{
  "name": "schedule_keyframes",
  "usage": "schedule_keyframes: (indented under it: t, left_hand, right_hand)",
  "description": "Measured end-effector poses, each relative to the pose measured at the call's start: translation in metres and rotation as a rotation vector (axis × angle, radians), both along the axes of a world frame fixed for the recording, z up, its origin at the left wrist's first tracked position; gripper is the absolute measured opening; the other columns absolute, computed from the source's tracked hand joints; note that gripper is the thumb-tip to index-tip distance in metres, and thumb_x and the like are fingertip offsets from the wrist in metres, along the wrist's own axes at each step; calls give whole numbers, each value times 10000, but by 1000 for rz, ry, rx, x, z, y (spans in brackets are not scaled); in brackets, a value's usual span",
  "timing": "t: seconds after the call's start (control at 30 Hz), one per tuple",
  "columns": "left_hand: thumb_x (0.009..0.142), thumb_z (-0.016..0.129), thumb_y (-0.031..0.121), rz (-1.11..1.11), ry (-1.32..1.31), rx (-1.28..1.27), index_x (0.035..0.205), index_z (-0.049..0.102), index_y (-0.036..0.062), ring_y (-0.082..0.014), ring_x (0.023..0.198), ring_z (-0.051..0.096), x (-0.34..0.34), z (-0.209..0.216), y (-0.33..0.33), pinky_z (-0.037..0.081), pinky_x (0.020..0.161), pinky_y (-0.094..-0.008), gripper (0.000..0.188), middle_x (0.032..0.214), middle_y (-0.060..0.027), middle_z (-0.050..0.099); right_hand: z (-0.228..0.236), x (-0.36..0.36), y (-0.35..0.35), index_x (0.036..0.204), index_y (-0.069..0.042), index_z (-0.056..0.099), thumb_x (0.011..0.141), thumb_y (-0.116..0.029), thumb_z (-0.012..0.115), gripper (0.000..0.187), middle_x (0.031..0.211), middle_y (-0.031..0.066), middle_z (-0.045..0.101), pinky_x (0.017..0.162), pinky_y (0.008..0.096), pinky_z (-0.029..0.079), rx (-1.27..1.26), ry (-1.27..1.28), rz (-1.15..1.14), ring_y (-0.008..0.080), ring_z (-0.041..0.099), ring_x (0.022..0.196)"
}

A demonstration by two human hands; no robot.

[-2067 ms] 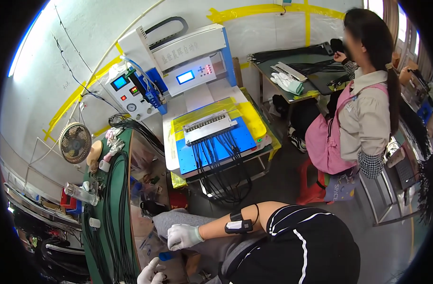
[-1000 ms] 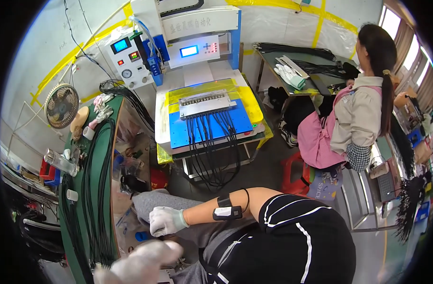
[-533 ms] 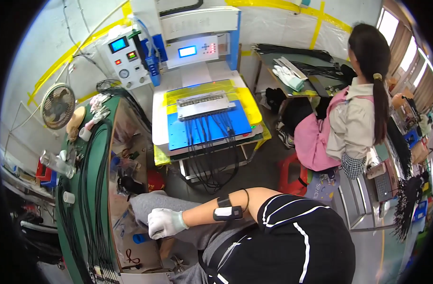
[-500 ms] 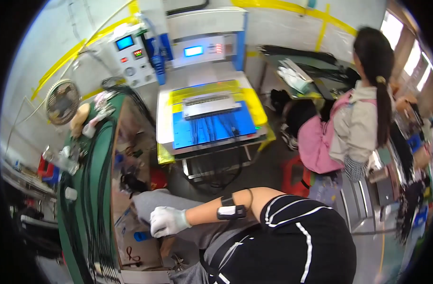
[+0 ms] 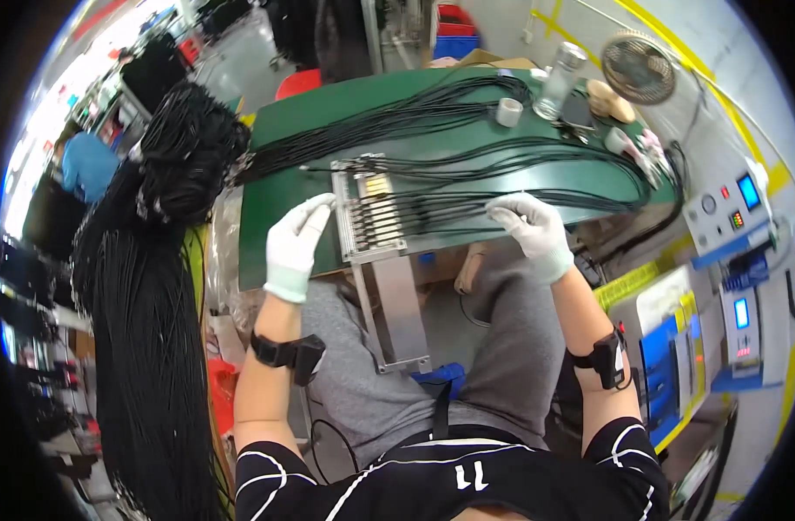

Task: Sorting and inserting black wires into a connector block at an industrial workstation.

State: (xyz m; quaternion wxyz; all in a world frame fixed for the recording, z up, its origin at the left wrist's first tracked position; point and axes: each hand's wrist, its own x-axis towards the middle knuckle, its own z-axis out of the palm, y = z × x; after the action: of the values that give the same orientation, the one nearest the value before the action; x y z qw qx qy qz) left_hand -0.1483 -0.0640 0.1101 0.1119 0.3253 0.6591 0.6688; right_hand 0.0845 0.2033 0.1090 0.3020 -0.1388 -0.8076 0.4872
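The left hand is just beside the left edge of a slotted metal fixture, its thumb and fingers drawn narrowly together; whether anything is pinched between them cannot be told. The right hand hovers near the black cables to the right of the fixture, its fingers narrow too, and the picture does not settle whether a cable lies between the tips.

Good handling here would seem to call for light fingertip contact: one cable at a time, gripped near its end, kept in line with its slot and given slack, so that it neither twists nor drags its neighbours. The left hand could steady the frame without covering the slots.

The fixture sits at the near edge of the green table, and a metal plate reaches from it over the person's lap. Its long axis runs from the table toward the person, the far end leaning slightly left. The slots lie crosswise, and the cables lead off to the right.
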Motion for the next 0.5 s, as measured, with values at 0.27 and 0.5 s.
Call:
schedule_keyframes:
  t: [0.27, 0.5]
  left_hand:
    - [945, 648, 172, 254, 341, -345, 1098, 727, 38, -207, 1056, 662, -38, -55, 7, 483, 954, -308, 218, 1132, -117, 709]
    - [873, 719, 206, 291, 412, -337, 988, 727, 46, -307, 1091, 636, -48, -67, 42, 490, 964, -385, 197, 1133, -141, 698]
  right_hand:
    - [-11, -152, -6, 977, -70, 742, 866, -117, 704, 126, 874, 83, 703, 781, 315, 515, 417, -278, 284, 212, 665, 842]
    - [-21, -210, -27, 798, -131, 730, 697, -232, 738, 143, 788, 98, 664, 710, 479, 509, 943, -157, 397, 322, 635, 792]
